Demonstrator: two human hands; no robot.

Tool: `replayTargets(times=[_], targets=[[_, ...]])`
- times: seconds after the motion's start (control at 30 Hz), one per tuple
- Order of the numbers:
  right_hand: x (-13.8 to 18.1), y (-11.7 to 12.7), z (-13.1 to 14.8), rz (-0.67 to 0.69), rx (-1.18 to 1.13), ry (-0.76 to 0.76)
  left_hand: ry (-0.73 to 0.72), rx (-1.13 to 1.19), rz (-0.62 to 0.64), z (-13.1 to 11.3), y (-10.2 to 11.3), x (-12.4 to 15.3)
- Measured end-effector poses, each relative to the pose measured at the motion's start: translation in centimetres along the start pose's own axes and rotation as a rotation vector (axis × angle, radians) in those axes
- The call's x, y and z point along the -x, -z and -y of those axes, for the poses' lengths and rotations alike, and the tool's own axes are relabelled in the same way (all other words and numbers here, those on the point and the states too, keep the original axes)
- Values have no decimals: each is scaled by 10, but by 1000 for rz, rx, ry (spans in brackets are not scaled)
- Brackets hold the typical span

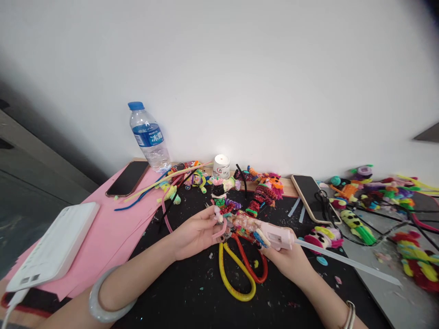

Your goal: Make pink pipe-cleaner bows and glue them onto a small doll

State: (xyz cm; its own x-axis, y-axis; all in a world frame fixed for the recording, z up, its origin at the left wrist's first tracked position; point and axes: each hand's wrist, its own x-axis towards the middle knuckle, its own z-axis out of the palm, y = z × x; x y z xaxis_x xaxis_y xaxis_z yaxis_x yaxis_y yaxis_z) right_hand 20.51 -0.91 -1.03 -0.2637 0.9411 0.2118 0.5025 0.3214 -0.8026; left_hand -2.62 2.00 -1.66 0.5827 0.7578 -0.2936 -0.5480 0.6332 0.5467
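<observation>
My right hand (pixel 288 260) is wrapped round a pale pink hot glue gun (pixel 274 235) covered in colourful bits. A long translucent glue stick (pixel 350 261) juts from its back to the right. My left hand (pixel 197 233) pinches a small craft piece of pink pipe cleaner (pixel 221 230) with a fuzzy whitish end, close to the gun's front. Just beyond the fingers is a pipe-cleaner figure (pixel 219 194) in black, green and pale pink. Below the hands lie scissors with a yellow handle loop (pixel 252 292) and a red one; their blades are hidden.
A water bottle (pixel 149 137) leans on the wall beside a dark phone (pixel 127 178). Pink paper (pixel 120 228) and a white power strip-like box (pixel 56 244) lie left. A paper cup (pixel 221 165) stands behind. Another phone (pixel 313 196) and several pipe-cleaner dolls (pixel 358 226) are right, on a black mat (pixel 192 292) and grey surface.
</observation>
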Motion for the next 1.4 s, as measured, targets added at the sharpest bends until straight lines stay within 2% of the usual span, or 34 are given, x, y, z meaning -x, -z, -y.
replayTargets(times=[0.2, 0.4, 0.8, 1.07, 1.4], targets=[[-2, 0, 2, 28, -34, 17, -5, 34, 17, 0, -2, 0], [-1, 0, -2, 18, 47, 23, -12, 8, 12, 0, -2, 0], [-3, 0, 0, 27, -20, 7, -7, 6, -8, 1, -2, 1], [4, -1, -17, -37, 155, -51, -27, -1, 30, 1, -1, 0], [1, 0, -8, -71, 202, -4, -31, -15, 26, 2, 0, 0]])
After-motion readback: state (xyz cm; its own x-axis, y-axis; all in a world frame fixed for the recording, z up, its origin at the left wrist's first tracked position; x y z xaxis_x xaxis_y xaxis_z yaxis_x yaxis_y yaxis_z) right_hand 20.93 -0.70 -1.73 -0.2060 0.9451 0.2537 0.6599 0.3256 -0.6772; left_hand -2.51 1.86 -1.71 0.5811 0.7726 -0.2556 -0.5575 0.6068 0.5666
